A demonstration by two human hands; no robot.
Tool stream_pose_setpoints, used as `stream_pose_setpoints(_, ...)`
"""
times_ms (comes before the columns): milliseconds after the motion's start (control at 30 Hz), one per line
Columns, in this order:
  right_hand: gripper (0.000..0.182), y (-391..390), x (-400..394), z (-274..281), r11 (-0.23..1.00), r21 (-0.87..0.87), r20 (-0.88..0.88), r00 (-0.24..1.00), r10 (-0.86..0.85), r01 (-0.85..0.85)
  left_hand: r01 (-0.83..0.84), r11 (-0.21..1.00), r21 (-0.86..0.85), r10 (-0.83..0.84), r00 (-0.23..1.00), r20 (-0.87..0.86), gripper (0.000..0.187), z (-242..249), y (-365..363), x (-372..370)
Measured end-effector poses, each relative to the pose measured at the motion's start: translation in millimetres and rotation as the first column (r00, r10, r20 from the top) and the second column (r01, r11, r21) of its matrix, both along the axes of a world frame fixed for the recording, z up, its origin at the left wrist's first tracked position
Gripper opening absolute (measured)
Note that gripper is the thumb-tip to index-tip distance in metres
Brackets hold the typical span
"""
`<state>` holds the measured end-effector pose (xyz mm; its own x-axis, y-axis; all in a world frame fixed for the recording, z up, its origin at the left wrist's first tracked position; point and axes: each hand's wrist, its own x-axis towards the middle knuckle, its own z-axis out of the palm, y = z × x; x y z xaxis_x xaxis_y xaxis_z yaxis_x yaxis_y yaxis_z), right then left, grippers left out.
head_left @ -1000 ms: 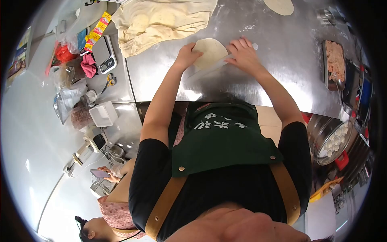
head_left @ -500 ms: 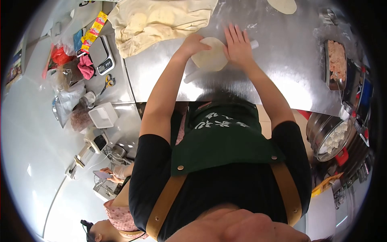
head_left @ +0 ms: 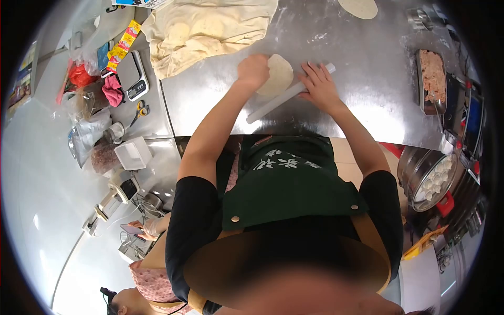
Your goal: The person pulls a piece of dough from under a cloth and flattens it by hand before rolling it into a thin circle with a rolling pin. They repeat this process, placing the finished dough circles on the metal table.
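A round, flat dough wrapper (head_left: 279, 75) lies on the metal table. My left hand (head_left: 254, 71) is closed on its left edge, with the fingertips partly hidden. A white rolling pin (head_left: 275, 102) slants beside the wrapper, its near end toward the table's front edge. My right hand (head_left: 319, 86) rests across the pin's upper part, palm down with fingers stretched out and apart. Behind my left hand, a cream cloth (head_left: 210, 50) holds pale dough (head_left: 210, 26). Another flat dough round (head_left: 359, 7) sits at the table's far edge.
A tray of minced filling (head_left: 433, 77) stands at the right, above a steamer with dumplings (head_left: 436, 181). Left are a scale (head_left: 134, 76), scissors (head_left: 140, 110) and a white container (head_left: 133, 153). At lower left, another person (head_left: 157, 283) holds a phone.
The rolling pin has come toward me, clear of the wrapper. My left hand has changed from spread fingers to closed at the wrapper's edge. My right hand has shifted slightly toward me.
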<state>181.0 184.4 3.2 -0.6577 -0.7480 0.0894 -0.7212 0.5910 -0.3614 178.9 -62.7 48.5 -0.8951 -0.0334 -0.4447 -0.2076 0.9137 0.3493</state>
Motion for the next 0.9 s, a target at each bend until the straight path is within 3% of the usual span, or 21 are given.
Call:
stream_pose_setpoints(67, 0.05, 20.8, 8.4, 1.4, 0.997, 0.059, 0.024, 0.999, 0.048, -0.049, 0.024, 0.999, -0.032, -0.027, 0.993, -0.112, 0.019, 17.0, 16.0, 14.7)
stream_pose_setpoints(167, 0.038, 40.9, 15.0, 19.2, 0.997, 0.058, 0.163, 0.986, 0.032, -0.042, -0.088, 0.954, 0.286, 0.127, 0.984, -0.122, 0.02, 52.8, 15.2, 23.0)
stream_pose_setpoints(200, 0.037, 44.5, 12.3, 25.6, 0.999, 0.038, 0.155, 0.988, 0.029, -0.035, -0.122, 0.948, 0.294, 0.156, 0.983, -0.094, 0.02, 52.6, 7.3, 20.9)
stream_pose_setpoints(267, 0.037, 49.0, 8.6, 37.7, 1.0, -0.002, 0.146, 0.989, 0.025, -0.025, -0.196, 0.932, 0.304, 0.214, 0.976, -0.028, 0.02, 41.2, -9.0, 19.6)
stream_pose_setpoints(367, 0.036, 30.9, -13.5, 42.0, 0.995, -0.013, 0.119, 0.987, 0.103, -0.102, -0.151, 0.974, 0.169, 0.15, 0.989, 0.017, 0.023, -6.4, -17.6, 27.5)
stream_pose_setpoints(467, 0.033, 3.0, -35.2, 37.4, 0.984, -0.033, 0.143, 0.973, 0.179, -0.176, -0.205, 0.953, 0.224, 0.199, 0.979, 0.048, 0.027, -22.0, -24.8, 27.6)
stream_pose_setpoints(567, 0.035, -16.4, -46.6, 27.8, 0.977, 0.017, 0.21, 0.956, 0.205, -0.213, -0.302, 0.863, 0.404, 0.276, 0.953, 0.124, 0.03, -28.8, -31.5, 30.3)
stream_pose_setpoints(667, 0.043, -41.9, -36.3, 6.6, 0.996, -0.014, -0.032, 0.995, -0.092, 0.092, -0.465, 0.692, 0.552, 0.399, 0.884, 0.244, 0.031, -27.5, -27.7, 31.2)
stream_pose_setpoints(767, 0.05, -42.8, -13.6, -11.9, 0.961, 0.036, -0.153, 0.952, -0.265, 0.273, -0.581, 0.517, 0.629, 0.43, 0.811, 0.396, 0.032, -34.5, -32.5, 32.4)
stream_pose_setpoints(900, 0.055, -32.0, -5.8, -15.0, 0.967, 0.074, -0.143, 0.962, -0.233, 0.245, -0.615, 0.38, 0.691, 0.476, 0.77, 0.424, 0.032, -29.8, -30.8, 26.3)
